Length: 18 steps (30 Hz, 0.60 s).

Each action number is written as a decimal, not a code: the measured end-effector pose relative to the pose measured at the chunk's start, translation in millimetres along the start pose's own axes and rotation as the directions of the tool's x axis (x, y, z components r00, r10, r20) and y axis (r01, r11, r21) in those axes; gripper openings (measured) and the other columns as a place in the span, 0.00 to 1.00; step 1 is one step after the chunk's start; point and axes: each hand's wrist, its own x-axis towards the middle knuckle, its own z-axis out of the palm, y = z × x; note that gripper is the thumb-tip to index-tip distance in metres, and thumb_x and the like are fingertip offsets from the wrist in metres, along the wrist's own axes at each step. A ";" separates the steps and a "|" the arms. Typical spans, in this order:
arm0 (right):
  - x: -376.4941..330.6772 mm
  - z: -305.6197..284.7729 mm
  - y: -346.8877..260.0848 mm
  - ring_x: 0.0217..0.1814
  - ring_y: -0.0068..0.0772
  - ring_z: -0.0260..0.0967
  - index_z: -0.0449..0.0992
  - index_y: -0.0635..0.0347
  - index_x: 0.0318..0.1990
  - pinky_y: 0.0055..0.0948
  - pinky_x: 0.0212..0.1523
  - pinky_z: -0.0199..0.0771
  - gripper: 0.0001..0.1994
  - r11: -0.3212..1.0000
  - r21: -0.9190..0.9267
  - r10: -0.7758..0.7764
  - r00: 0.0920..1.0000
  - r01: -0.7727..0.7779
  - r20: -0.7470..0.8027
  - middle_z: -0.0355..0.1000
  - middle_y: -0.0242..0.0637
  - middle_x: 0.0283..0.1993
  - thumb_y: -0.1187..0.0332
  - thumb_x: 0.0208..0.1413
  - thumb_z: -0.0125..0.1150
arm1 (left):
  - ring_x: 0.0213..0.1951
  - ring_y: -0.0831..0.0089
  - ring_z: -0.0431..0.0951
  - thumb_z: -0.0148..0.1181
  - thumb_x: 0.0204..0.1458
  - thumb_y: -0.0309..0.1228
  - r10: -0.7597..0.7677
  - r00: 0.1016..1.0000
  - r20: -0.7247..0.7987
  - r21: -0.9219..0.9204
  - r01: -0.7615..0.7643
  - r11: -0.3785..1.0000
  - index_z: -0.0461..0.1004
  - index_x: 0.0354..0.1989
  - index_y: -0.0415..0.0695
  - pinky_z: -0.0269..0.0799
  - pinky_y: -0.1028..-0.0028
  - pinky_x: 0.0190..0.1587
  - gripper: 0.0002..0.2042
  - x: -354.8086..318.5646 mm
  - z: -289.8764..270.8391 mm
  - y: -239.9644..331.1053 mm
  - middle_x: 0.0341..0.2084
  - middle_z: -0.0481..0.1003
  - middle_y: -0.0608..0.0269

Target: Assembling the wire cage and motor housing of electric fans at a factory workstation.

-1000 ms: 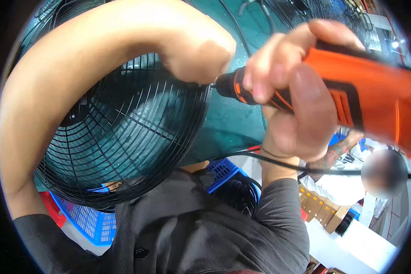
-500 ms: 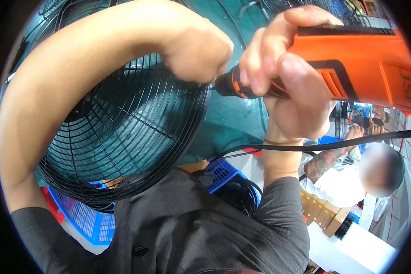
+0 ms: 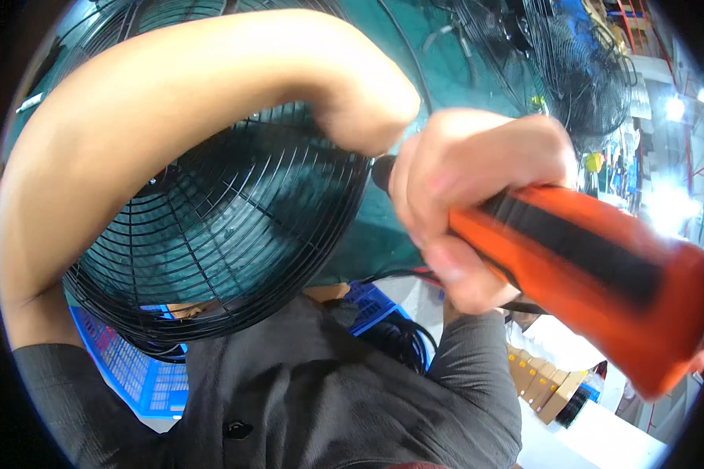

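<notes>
Our right hand [image 3: 477, 211] is clenched tight around the orange-and-black power drill [image 3: 594, 281], its dark nose pointing at the rim of the round black wire fan guard [image 3: 219, 242]. Our left hand [image 3: 368, 102] curls closed against that guard's edge; we cannot tell what it grips.

Orange-and-black power drill [image 3: 594, 281], black wire fan guard [image 3: 235, 234], blue crate [image 3: 133, 375].
</notes>
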 end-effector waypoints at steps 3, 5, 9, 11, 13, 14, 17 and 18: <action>13.6 -0.7 15.0 0.18 0.23 0.64 0.64 0.68 0.44 0.24 0.17 0.65 0.20 0.979 0.201 -0.053 0.998 0.045 0.034 0.66 0.39 0.24 0.79 0.44 0.65 | 0.32 0.54 0.80 0.53 0.54 0.32 0.116 0.993 -0.019 0.001 -0.116 0.993 0.81 0.38 0.37 0.74 0.61 0.38 0.13 6.1 3.0 -8.6 0.31 0.80 0.45; 18.2 -3.1 18.2 0.18 0.23 0.64 0.65 0.69 0.44 0.23 0.17 0.65 0.20 0.949 0.315 -0.063 0.994 0.033 0.086 0.67 0.38 0.24 0.78 0.43 0.66 | 0.37 0.54 0.78 0.54 0.54 0.35 0.115 0.993 -0.023 -0.005 -0.116 0.993 0.79 0.43 0.40 0.71 0.60 0.43 0.14 11.3 6.1 -12.9 0.36 0.78 0.46; 26.0 -18.9 30.0 0.17 0.23 0.63 0.69 0.68 0.37 0.22 0.17 0.65 0.16 0.873 0.487 -0.038 0.991 -0.030 0.130 0.67 0.35 0.23 0.77 0.40 0.69 | 0.59 0.51 0.70 0.58 0.55 0.51 0.153 0.988 -0.018 -0.049 -0.154 0.987 0.70 0.61 0.52 0.60 0.59 0.61 0.27 20.7 10.9 -11.4 0.56 0.72 0.51; 22.3 -26.6 34.8 0.17 0.23 0.63 0.70 0.68 0.32 0.22 0.16 0.64 0.15 0.882 0.471 -0.091 0.985 0.012 0.144 0.67 0.35 0.22 0.76 0.39 0.72 | 0.60 0.52 0.69 0.57 0.56 0.52 0.085 0.992 0.089 -0.028 -0.083 0.996 0.65 0.66 0.53 0.55 0.56 0.64 0.31 18.7 8.1 -10.5 0.57 0.72 0.50; 20.8 -32.7 43.4 0.18 0.22 0.63 0.69 0.68 0.34 0.21 0.17 0.63 0.16 0.903 0.423 -0.141 0.983 0.079 0.118 0.67 0.34 0.23 0.76 0.39 0.72 | 0.51 0.58 0.72 0.60 0.47 0.39 0.056 0.992 -0.116 -0.107 -0.068 0.992 0.67 0.53 0.45 0.59 0.58 0.58 0.23 5.2 3.8 -11.9 0.43 0.75 0.52; 13.9 -36.5 40.4 0.19 0.22 0.63 0.68 0.68 0.38 0.21 0.17 0.64 0.18 0.920 0.390 -0.094 0.990 0.045 0.108 0.66 0.34 0.24 0.76 0.41 0.71 | 0.40 0.63 0.77 0.64 0.38 0.24 0.153 0.918 -0.365 -0.150 -0.221 0.964 0.75 0.36 0.38 0.70 0.64 0.48 0.13 -0.6 5.3 -8.9 0.29 0.78 0.55; 1.0 -43.7 36.0 0.21 0.20 0.62 0.65 0.67 0.46 0.19 0.19 0.63 0.21 0.931 0.364 -0.081 0.989 0.032 0.120 0.65 0.34 0.27 0.77 0.44 0.66 | 0.40 0.62 0.77 0.53 0.45 0.16 -0.001 0.996 0.089 -0.276 0.026 0.961 0.73 0.43 0.36 0.73 0.69 0.44 0.14 0.0 -3.3 -6.9 0.34 0.77 0.52; -4.0 -41.5 34.0 0.21 0.19 0.62 0.65 0.67 0.46 0.19 0.19 0.63 0.21 0.925 0.376 -0.106 0.989 0.061 0.100 0.65 0.34 0.27 0.77 0.44 0.66 | 0.40 0.62 0.77 0.53 0.45 0.16 0.000 0.995 0.096 -0.261 0.025 0.965 0.73 0.43 0.36 0.73 0.69 0.44 0.14 0.1 -2.1 -5.6 0.34 0.77 0.52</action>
